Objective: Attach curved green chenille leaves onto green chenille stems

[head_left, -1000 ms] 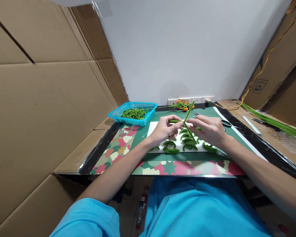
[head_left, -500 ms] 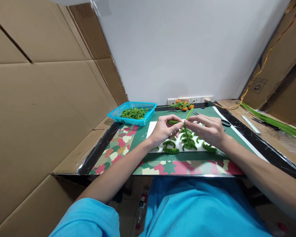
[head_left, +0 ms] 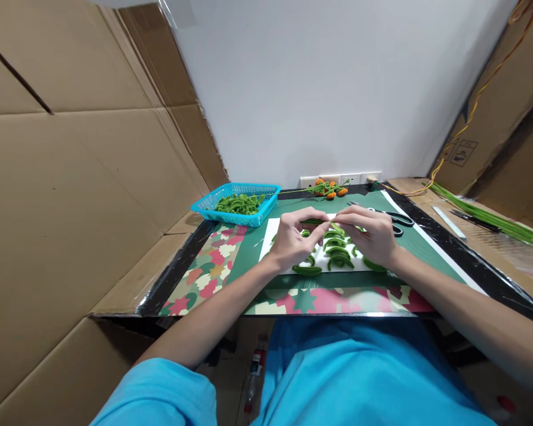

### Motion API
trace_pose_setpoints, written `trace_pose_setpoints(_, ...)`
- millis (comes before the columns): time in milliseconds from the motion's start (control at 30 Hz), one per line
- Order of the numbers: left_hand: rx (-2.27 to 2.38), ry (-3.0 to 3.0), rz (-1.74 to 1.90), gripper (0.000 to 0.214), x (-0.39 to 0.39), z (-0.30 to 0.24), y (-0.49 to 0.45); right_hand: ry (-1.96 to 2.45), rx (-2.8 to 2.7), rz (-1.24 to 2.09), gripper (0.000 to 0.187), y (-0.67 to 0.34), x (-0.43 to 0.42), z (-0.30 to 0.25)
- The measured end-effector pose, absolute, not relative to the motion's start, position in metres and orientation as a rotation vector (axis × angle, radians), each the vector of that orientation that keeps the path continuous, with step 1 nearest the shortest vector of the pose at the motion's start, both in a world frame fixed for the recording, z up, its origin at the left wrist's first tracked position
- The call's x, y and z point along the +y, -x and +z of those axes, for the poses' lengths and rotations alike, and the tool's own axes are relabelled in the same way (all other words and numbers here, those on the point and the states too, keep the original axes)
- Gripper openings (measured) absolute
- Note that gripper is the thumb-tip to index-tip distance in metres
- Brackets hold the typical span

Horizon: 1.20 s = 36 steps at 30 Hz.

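Note:
My left hand point(head_left: 298, 238) and my right hand point(head_left: 369, 232) meet fingertip to fingertip above the white sheet point(head_left: 273, 228). Both are closed in a pinch on a green pipe cleaner point(head_left: 337, 228); part of it shows below the fingertips, the rest is hidden by my fingers. On the sheet under my hands lie several curved green pipe cleaner pieces point(head_left: 339, 260), stacked in a column. Another curved piece point(head_left: 307, 270) rests at the sheet's near edge, by my left wrist.
A blue basket point(head_left: 260, 219) of green pieces stands back left. Orange flowers point(head_left: 331, 189) lie by the wall. Black-handled scissors point(head_left: 402, 220) sit right of my right hand. Long green stems point(head_left: 484, 213), a pale strip point(head_left: 448, 222) and cardboard walls point(head_left: 71, 195) flank the table.
The pipe cleaner that crossed upright between my fingers has turned, and its long ends no longer stick up or hang down. My right hand has shifted slightly left, uncovering more of the scissors.

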State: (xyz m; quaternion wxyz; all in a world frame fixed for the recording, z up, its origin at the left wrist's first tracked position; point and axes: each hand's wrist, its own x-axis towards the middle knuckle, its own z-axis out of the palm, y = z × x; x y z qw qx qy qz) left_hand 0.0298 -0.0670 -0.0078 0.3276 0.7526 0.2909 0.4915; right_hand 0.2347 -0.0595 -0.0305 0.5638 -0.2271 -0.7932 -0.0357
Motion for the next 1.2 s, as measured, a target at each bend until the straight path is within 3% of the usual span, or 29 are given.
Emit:
trace_pose_setpoints(367,0.735,-2.518,1.388,0.017,-0.061,-0.009,-0.018,0.614,-1.588,0.969,0.045,-0.222,-0.066,-0.020)
trace_pose_setpoints(467,0.734,-2.506,1.374,0.015,-0.058,-0.010,-0.017,0.624,-1.594,1.110,0.050,-0.223,-0.063,-0.020)
trace_pose_setpoints(533,0.781,-2.410,1.400,0.015,-0.059,-0.008,-0.020,0.658,-1.678,0.970,0.047,-0.225,-0.062,-0.019)
trace_pose_setpoints(700,0.823,-1.933,1.224,0.030,-0.059,-0.005,-0.028,0.609,-1.893,-0.041,0.018,-0.240,-0.062,-0.020)
trace_pose_setpoints(767,0.809,-1.790,1.160,0.033,-0.055,-0.006,-0.028,0.531,-1.931,-0.270,0.017,-0.246,-0.059,-0.024)
trace_pose_setpoints(933,0.759,-1.676,1.123,0.033,-0.051,-0.008,-0.027,0.469,-1.995,-0.470,0.021,-0.251,-0.054,-0.028)
trace_pose_setpoints(1200,0.708,-1.973,1.114,0.022,-0.063,0.005,-0.023,0.417,-2.000,-0.421,0.018,-0.247,-0.057,-0.027)
